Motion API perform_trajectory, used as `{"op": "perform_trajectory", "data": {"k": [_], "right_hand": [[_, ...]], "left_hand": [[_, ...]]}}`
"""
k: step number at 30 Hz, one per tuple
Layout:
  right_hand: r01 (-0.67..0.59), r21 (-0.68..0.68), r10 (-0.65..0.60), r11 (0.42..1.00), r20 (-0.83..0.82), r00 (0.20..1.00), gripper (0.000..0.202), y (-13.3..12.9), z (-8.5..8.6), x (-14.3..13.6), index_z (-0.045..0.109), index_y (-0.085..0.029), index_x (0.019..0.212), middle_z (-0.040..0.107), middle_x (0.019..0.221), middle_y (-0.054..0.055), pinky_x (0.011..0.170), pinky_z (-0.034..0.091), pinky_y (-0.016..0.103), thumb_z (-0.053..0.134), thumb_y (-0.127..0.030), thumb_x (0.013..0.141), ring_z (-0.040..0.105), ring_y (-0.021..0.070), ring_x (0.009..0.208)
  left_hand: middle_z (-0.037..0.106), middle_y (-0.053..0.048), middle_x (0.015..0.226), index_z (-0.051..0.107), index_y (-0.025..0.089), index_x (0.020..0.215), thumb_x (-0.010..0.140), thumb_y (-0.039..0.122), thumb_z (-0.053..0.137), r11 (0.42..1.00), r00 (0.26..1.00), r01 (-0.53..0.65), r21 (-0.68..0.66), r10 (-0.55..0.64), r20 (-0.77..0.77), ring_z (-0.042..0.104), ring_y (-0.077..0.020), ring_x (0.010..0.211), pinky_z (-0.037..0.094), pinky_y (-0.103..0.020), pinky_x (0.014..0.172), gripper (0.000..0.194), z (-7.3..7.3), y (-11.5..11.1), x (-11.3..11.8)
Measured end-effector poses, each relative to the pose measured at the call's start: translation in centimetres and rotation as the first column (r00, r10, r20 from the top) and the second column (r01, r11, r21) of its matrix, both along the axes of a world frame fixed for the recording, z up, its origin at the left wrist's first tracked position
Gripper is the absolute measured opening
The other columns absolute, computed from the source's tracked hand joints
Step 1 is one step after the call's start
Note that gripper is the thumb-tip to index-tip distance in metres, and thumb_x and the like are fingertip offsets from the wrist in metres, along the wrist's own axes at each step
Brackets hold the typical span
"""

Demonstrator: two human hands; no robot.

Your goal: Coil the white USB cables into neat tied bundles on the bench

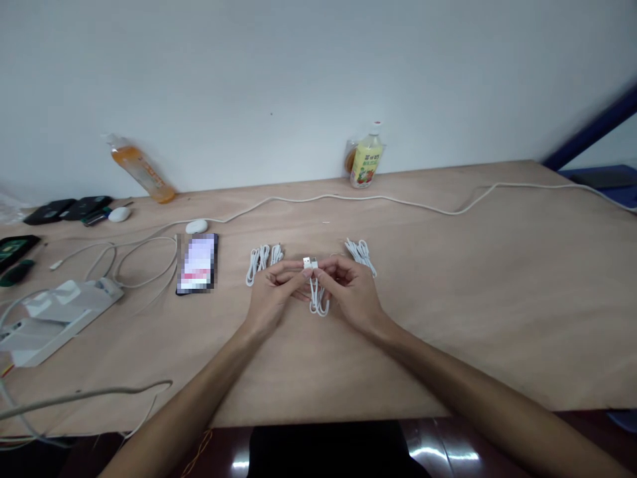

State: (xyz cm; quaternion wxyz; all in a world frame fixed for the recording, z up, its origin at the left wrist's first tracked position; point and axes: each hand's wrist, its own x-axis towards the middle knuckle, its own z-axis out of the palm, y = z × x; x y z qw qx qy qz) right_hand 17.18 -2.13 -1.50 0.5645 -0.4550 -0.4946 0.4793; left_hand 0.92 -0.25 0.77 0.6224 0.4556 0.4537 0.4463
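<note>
Both my hands meet over the middle of the wooden table, pinching a folded white USB cable [318, 304]. My left hand [276, 292] grips it from the left, with thumb and fingers closed near a USB plug. From the other side my right hand [355, 292] holds it, its thumb beside a second plug end. The two plug ends stick up side by side, and the cable's loops hang below my fingers. Coiled white cables [257, 264] lie just beyond my left hand. Another coiled cable [361, 253] lies behind my right hand, which partly covers it.
Left of my hands lies a phone [199, 264] with a blurred screen, and a white case [196, 226]. A white power strip [64, 332] with plugs sits farther left. An orange bottle [144, 174] and a yellow-labelled bottle [367, 159] stand by the wall. A long white cord [388, 198] crosses the table.
</note>
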Motion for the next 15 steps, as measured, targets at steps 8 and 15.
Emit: {"op": "perform_trajectory", "data": {"k": [8,15], "right_hand": [[0.012,-0.001,-0.012,1.0,0.008,1.0,0.023,0.05,-0.05,0.0,0.077,-0.021,0.085,0.069,0.063,-0.002,0.049,0.05,0.026,0.082,-0.044,0.084,0.06,0.0132,0.052],[0.004,-0.004,-0.004,1.0,0.027,1.0,0.023,0.04,-0.22,0.13,0.077,-0.021,0.087,0.07,0.067,-0.001,0.05,0.051,0.025,0.079,-0.044,0.086,0.062,0.013,0.055]], "left_hand": [[0.08,-0.004,0.067,0.08,0.016,0.092,0.063,0.05,0.099,1.0,1.0,-0.01,-0.001,0.01,-0.019,0.077,-0.0229,0.061,0.065,-0.032,0.059,0.048,0.11,-0.05,0.05],[0.08,-0.004,0.069,0.081,0.016,0.092,0.061,0.05,0.1,1.0,1.0,-0.004,-0.007,0.004,0.003,0.077,-0.0236,0.061,0.067,-0.034,0.06,0.05,0.08,-0.01,0.05]]}}
